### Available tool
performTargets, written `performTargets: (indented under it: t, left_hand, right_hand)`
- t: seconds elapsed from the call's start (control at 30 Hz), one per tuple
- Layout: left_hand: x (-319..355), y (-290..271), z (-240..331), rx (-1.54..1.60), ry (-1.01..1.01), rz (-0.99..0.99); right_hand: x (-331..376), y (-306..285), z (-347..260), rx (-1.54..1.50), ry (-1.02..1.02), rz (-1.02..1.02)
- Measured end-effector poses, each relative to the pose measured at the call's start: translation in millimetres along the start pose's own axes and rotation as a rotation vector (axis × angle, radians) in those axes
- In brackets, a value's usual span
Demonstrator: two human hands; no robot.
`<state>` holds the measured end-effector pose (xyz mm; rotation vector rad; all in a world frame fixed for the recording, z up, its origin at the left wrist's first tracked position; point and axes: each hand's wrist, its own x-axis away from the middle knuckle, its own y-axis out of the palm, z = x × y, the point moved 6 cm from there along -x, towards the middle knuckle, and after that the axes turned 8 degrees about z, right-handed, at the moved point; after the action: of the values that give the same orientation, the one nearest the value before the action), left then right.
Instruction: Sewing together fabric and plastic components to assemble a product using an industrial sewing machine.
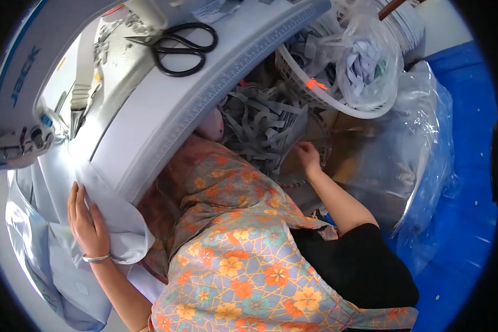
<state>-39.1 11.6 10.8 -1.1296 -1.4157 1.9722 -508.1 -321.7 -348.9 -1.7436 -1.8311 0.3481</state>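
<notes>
My left hand point(88, 227) lies flat with fingers stretched out on pale grey fabric point(124, 235), just in front of the sewing machine's needle area point(69, 138). The fabric spreads over the bed and hangs down in folds at the left. Low on the right, my right hand point(309, 157) reaches down beside a heap of grey fabric strips point(260, 124). Its fingers are curled closed at the edge of a grey fabric piece point(292, 141); the fingertips show only in part.
Black-handled scissors point(185, 50) lie on the machine table point(135, 110), which has a ruler along its edge point(205, 91). A white basket point(343, 108) holds scraps and a clear plastic bag point(371, 66). Clear plastic sheeting point(420, 144) and a blue surface point(465, 221) lie at the right.
</notes>
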Motion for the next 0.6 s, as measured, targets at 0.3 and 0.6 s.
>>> performTargets:
  t: [0.3,0.6]
  left_hand:
    - [3.7,0.9,-7.2,-0.051,0.013,0.001]
    - [-19.4,-17.8,10.8,0.226,-0.083,-0.044]
  right_hand:
    - [27.9,89.5,85.4,0.39,0.039,-0.204]
    - [89.5,-45.6,-111.2,0.117,-0.361,-0.596]
